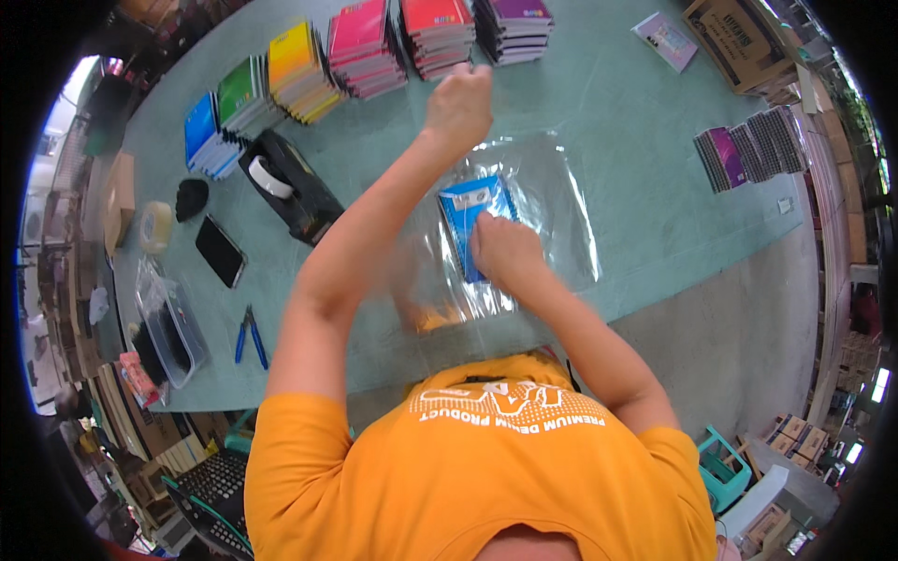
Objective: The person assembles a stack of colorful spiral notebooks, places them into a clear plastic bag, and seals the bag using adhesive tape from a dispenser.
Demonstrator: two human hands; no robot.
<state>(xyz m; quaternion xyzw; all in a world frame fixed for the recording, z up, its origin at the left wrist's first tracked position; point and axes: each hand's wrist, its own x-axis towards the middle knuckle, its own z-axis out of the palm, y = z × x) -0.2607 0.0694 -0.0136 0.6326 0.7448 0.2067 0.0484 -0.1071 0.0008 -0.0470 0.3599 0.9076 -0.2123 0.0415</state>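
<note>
Blue notebook (458, 217) lies near the middle of the green table (645, 140), within the outline of a sheet or bag of clear plastic (561, 243), its long side running roughly away from the person. Whether it rests on top of the plastic or inside it, the glare does not let me tell.

The right hand (508, 251) is over the lower part of the notebook, fingers curled in narrow and knuckles up; it could be pressing the cover or pinching an edge, and the view does not settle which. The left hand (459, 105) is stretched well forward, bunched like a loose fist at the near edge of the red stack (437, 19), with the purple stack (517, 37) just to its right. What its fingertips hold, if anything, is hidden.

The step in hand looks like setting the notebook in position on the plastic while the other arm reaches over to the piles. Pink (360, 37), yellow (297, 70), green (241, 93) and blue (204, 136) stacks continue the row leftward. In my judgement the next move calls for a steady right hand, so the slippery plastic does not shift, and a clean left-hand grip on a single notebook.
</note>
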